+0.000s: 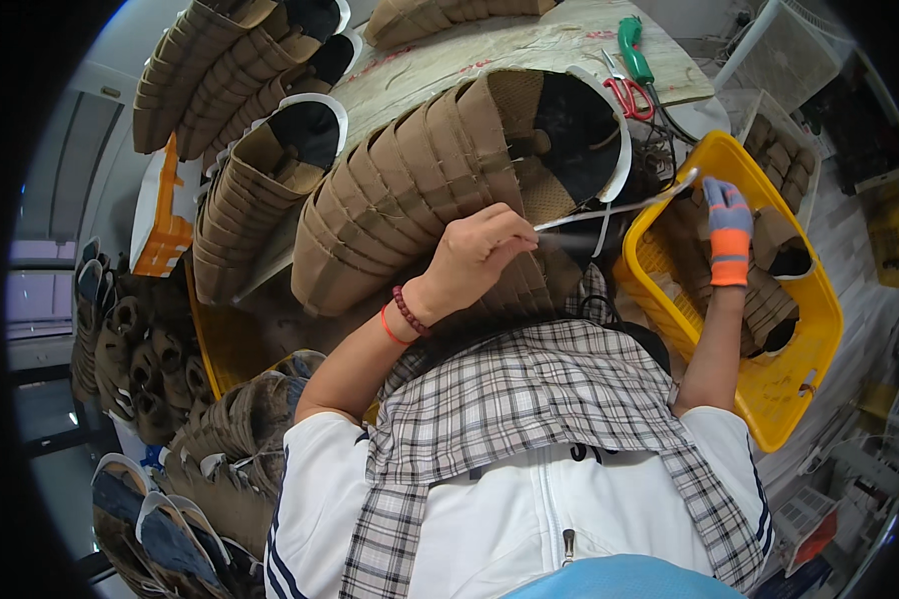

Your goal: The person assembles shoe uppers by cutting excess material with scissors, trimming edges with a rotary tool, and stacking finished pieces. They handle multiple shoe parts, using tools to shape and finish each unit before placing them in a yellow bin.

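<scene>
My left hand (484, 250), bare with beads and a red band at the wrist, is closed in a pinch on a thin white strip (619, 209). The strip stretches up to the right. Its other end reaches the fingertips of my right hand (726, 230), which wears a grey-and-orange glove, its fingers drawn together. Just beyond my left hand lies a long row of brown shoe uppers (410, 180), nested in each other, with a black lining and a white rim on the nearest one. Motion blurs the strip's part close to my left fingers.
A yellow basket (824, 329) with more uppers stands under my right hand. Red-handled scissors (629, 97) and a green tool (632, 50) lie on the table (449, 50). More nested uppers (255, 190) stand left. Piled shoes (150, 364) fill the lower left.
</scene>
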A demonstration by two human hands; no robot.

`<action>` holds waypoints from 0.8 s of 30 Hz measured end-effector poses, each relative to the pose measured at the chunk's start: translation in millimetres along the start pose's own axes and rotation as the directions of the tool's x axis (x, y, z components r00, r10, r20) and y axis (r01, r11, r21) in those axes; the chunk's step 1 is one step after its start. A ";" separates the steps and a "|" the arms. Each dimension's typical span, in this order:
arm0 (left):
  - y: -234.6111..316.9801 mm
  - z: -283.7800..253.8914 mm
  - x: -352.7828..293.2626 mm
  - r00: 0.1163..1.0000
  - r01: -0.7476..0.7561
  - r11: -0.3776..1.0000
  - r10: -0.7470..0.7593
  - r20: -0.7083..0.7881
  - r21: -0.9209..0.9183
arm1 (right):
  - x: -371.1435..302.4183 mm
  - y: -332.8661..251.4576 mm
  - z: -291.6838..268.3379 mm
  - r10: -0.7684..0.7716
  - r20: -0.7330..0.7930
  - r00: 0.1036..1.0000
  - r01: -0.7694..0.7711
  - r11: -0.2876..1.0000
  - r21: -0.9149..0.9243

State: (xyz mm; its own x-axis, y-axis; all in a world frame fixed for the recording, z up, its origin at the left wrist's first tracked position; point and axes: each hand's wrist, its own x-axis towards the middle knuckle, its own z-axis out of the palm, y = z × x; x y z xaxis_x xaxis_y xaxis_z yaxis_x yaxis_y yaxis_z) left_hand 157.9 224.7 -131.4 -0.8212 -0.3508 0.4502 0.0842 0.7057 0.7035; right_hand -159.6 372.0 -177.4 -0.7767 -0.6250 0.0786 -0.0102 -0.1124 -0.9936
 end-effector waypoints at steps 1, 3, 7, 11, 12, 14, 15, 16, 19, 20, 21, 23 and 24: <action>-1.9 -1.0 -1.0 1.000 0.016 0.998 -0.017 -0.018 -0.059 | -7.9 -7.0 7.7 -0.163 -0.038 0.986 0.155 0.976 -0.154; -5.0 1.8 -2.2 0.998 0.036 0.997 -0.040 -0.048 -0.073 | -31.2 -26.0 31.4 -0.480 -0.034 0.877 0.416 0.791 -0.448; 1.7 9.2 -1.4 0.982 0.145 0.968 -0.167 -0.093 -0.204 | -88.8 -48.8 109.5 -0.355 0.455 0.817 0.466 0.870 -0.158; -1.1 21.5 -3.6 0.921 0.229 0.932 -0.301 -0.248 -0.282 | -101.3 -2.1 147.7 -0.389 0.487 0.782 0.470 0.881 -0.051; -2.2 26.1 -1.1 0.904 0.186 0.937 -0.281 -0.322 -0.297 | -104.4 5.8 145.3 -0.391 0.462 0.796 0.491 0.864 -0.114; 1.2 29.6 0.4 0.867 0.271 0.938 -0.335 -0.368 -0.216 | -108.5 9.9 147.0 -0.508 0.364 0.781 0.595 0.782 -0.187; 2.1 30.5 0.7 0.848 0.313 0.933 -0.359 -0.391 -0.177 | -107.5 10.3 147.0 -0.577 0.374 0.726 0.672 0.711 -0.208; 1.8 30.8 2.1 0.848 0.304 0.944 -0.331 -0.415 -0.131 | -105.3 9.7 146.6 -0.641 0.384 0.664 0.742 0.630 -0.229; 9.3 28.0 5.4 0.840 0.354 0.930 -0.365 -0.402 -0.104 | -106.9 -0.4 145.0 -0.684 0.458 0.568 0.822 0.451 -0.347; 9.7 27.7 4.2 0.848 0.351 0.930 -0.365 -0.383 -0.110 | -109.2 -4.0 144.6 -0.674 0.487 0.555 0.829 0.401 -0.390; 10.0 26.9 2.4 0.857 0.348 0.930 -0.366 -0.364 -0.117 | -112.0 -4.7 143.9 -0.655 0.496 0.570 0.818 0.397 -0.416; 12.1 22.2 -0.8 0.885 0.342 0.929 -0.370 -0.282 -0.145 | -115.1 -5.2 142.5 -0.618 0.504 0.603 0.792 0.386 -0.474; 16.8 17.0 -4.2 0.901 0.342 0.925 -0.374 -0.222 -0.167 | -114.4 -4.8 142.2 -0.614 0.508 0.604 0.790 0.380 -0.481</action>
State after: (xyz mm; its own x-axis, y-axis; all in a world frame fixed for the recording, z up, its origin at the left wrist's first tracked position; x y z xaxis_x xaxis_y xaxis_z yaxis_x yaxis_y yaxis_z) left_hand 153.2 248.5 -130.8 -0.6454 -0.7165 0.2648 -0.1091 0.4296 0.8964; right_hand 18.9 334.2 -170.1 -0.1432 -0.7013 0.6984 -0.9203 -0.1652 -0.3545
